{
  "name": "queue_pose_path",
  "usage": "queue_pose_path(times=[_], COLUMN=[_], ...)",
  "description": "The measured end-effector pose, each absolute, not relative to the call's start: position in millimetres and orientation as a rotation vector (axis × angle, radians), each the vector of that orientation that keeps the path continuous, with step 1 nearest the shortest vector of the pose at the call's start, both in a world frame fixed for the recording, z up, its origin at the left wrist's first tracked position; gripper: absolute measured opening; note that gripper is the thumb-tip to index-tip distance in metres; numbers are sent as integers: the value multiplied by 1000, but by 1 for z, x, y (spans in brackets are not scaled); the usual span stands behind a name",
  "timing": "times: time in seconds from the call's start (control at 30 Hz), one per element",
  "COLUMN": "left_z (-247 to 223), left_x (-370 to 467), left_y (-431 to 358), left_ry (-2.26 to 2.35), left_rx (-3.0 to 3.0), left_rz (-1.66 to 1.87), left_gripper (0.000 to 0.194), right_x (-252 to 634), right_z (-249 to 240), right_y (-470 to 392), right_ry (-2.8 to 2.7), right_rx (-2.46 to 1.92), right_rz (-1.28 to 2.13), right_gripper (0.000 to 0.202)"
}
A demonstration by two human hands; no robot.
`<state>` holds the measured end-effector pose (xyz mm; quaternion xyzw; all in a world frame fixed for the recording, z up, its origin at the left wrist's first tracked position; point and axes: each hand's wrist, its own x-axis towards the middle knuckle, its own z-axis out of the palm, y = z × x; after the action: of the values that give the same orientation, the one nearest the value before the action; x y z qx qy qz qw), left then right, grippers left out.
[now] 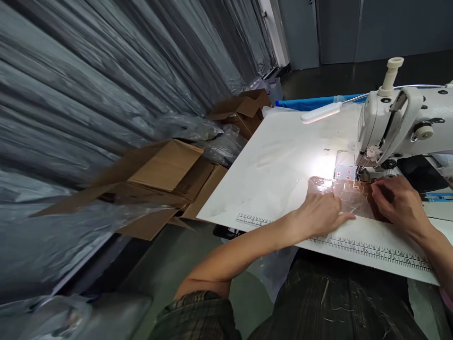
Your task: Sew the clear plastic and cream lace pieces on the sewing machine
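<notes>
A thin, shiny, see-through pinkish-brown sheet lies on the white table, its far edge by the needle area of a white sewing machine. My left hand rests on the sheet's left part, palm down, thumb stretched out to the right. At the sheet's right edge, just right of the needle area, my right hand has thumb and index finger pressed together at the sheet. Small red marks show near the needle. The machine's lamp lights the table left of the needle.
A printed ruler runs along the table's near edge. Open cardboard boxes and clear plastic stand left of the table, beside a silvery curtain. A black flat object and blue-handled tool lie right of the needle.
</notes>
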<state>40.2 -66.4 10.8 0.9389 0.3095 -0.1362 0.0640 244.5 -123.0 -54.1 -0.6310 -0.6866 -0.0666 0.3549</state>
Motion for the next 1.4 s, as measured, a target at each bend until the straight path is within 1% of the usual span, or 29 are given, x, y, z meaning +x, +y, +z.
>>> queue_pose_path(times=[0.1, 0.17, 0.2, 0.23, 0.3, 0.4, 0.47, 0.53, 0.63, 0.83, 1.0, 1.17, 1.27, 1.33, 1.4], left_z=[17, 15, 13, 10, 2, -12, -20, -26, -31, -28, -22, -20, -18, -19, -20], left_x=[42, 40, 39, 37, 35, 39, 46, 54, 62, 57, 54, 54, 45, 35, 23], left_y=[-57, -48, -44, -40, -32, -21, -12, -3, 7, 15, 11, 2, -10, -18, -23], left_ry=[1185, 1308, 1295, 1211, 829, 221, 27, -55, -47, 48, 122, 216, 271, 286, 353], left_rx=[2783, 2806, 2838, 2883, 2964, 2917, 2867, 2832, 2785, 2754, 2708, 2568, 2422, 2287, 2121], left_rz=[-412, -319, -253, -180, -16, 188, 201, 132, 81, 217, 177, 191, 274, 300, 304], left_gripper=[41, 32, 27, 24, 18, 18, 16, 13, 11, 15, 18, 18, 19, 13, 14], right_x=[244, 239, 236, 234, 231, 230, 230, 230, 231, 232, 229, 227, 226, 225, 223], right_z=[-55, -55, -54, -53, -51, -47, -45, -45, -45, -41, -40, -41, -33, -27, -24], right_y=[-124, -125, -126, -127, -128, -128, -128, -128, -128, -129, -130, -129, -134, -140, -145], right_ry=[-1665, -1669, -1679, -1687, -1693, -1679, -1648, -1599, -1535, -1506, -1602, -1675, -1675, -1603, -1464], right_rx=[-1608, -1605, -1602, -1600, -1598, -1594, -1596, -1605, -1624, -1634, -1586, -1574, -1509, -1432, -1375], right_rz=[-70, -32, -9, 17, 73, 165, 228, 264, 291, 368, 553, 602, 837, 1136, 1409], right_gripper=[20, 22, 23, 24, 24, 23, 23, 24, 26, 23, 30, 33, 37, 42, 46])
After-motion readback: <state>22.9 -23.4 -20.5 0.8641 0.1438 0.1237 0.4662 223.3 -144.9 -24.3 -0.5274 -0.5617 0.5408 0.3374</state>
